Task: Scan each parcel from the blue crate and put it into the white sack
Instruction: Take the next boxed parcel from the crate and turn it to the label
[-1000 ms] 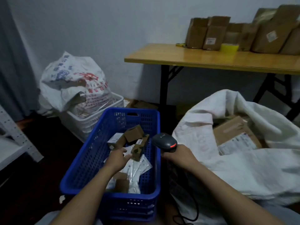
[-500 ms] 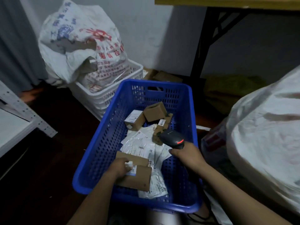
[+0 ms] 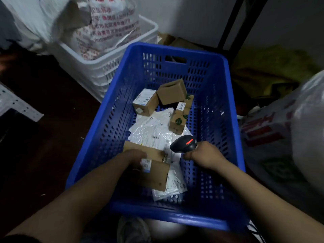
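Note:
The blue crate (image 3: 233,130) fills the middle of the head view. Inside lie three small cardboard boxes (image 3: 172,92) at the far end and several white plastic mailers (image 3: 150,130). My left hand (image 3: 135,157) grips a flat brown cardboard parcel (image 3: 155,174) with a white label, near the crate's front. My right hand (image 3: 204,156) holds a black barcode scanner (image 3: 184,143) with a red light, its head over the mailers and just right of the parcel. The white sack (image 3: 305,123) bulges at the right edge.
A white crate (image 3: 105,67) with a printed sack in it stands behind the blue crate on the left. Black table legs (image 3: 233,23) rise at the back right. A white perforated shelf corner (image 3: 15,106) juts in at the left. The floor is dark.
My left hand went from the far small boxes to the flat brown parcel at the crate's front and gripped it. The scanner came in over the crate. My view tilted down and closer.

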